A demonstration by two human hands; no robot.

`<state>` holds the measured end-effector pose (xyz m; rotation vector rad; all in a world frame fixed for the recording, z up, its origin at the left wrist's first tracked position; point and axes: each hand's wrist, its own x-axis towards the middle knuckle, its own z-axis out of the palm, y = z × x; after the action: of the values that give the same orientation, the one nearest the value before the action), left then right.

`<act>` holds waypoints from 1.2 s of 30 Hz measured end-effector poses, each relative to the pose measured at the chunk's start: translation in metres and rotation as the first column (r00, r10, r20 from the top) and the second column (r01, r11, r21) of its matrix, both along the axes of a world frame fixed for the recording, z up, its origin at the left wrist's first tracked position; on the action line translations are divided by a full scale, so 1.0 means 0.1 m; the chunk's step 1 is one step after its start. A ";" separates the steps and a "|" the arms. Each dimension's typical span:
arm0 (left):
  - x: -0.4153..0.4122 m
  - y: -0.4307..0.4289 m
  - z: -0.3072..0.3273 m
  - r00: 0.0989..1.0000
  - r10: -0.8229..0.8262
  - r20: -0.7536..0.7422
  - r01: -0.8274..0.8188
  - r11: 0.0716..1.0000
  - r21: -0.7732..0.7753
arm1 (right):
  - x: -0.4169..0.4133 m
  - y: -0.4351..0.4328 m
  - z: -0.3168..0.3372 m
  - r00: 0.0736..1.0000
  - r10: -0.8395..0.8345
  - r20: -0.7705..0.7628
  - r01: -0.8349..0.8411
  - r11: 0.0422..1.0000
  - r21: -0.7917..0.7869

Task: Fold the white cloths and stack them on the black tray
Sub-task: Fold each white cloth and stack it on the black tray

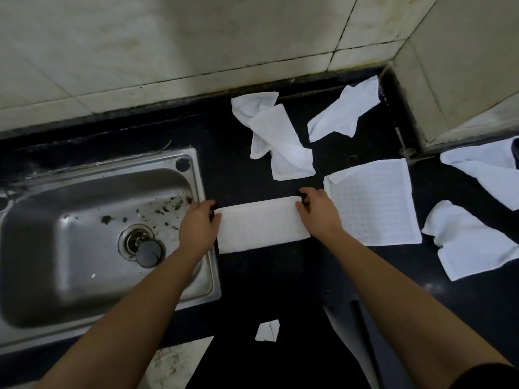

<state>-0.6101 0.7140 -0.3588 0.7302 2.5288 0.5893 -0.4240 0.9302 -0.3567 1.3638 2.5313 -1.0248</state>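
Partly, both hands [200, 224] [318, 213] cover folded cloth [261, 224] ends.

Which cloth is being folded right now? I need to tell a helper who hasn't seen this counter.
Start at the steel sink on the left; just right of its rim, on the black counter, lies a white cloth folded into a long flat band. The left hand and right hand pinch its two short ends. The other cloths are crumpled or spread open square.

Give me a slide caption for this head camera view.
Both hands, left hand and right hand, pinch a folded white cloth beside the steel sink.
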 end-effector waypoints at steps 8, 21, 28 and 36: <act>0.40 -0.22 -0.13 0.791 -0.565 -0.234 0.499 0.818 -0.288 | 0.23 -0.43 -0.16 0.811 0.512 0.282 -0.577 0.778 0.248; 0.51 -0.18 -0.12 0.782 -0.593 -0.193 0.500 0.781 -0.374 | 0.28 -0.48 0.06 0.989 0.125 0.073 -0.138 0.969 0.206; 0.63 0.21 -0.14 0.683 -0.721 -0.121 0.613 0.655 -0.442 | 0.18 -0.36 0.17 0.961 -0.250 0.118 0.265 0.955 -0.131; 0.62 0.23 -0.16 0.673 -0.735 -0.084 0.621 0.623 -0.475 | 0.15 -0.21 0.30 0.864 -0.479 0.154 0.486 0.717 -0.500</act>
<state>-0.5482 0.7366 -0.3752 1.5764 2.1947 -0.3365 -0.4085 0.9095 -0.3266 1.8515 1.6740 -1.6274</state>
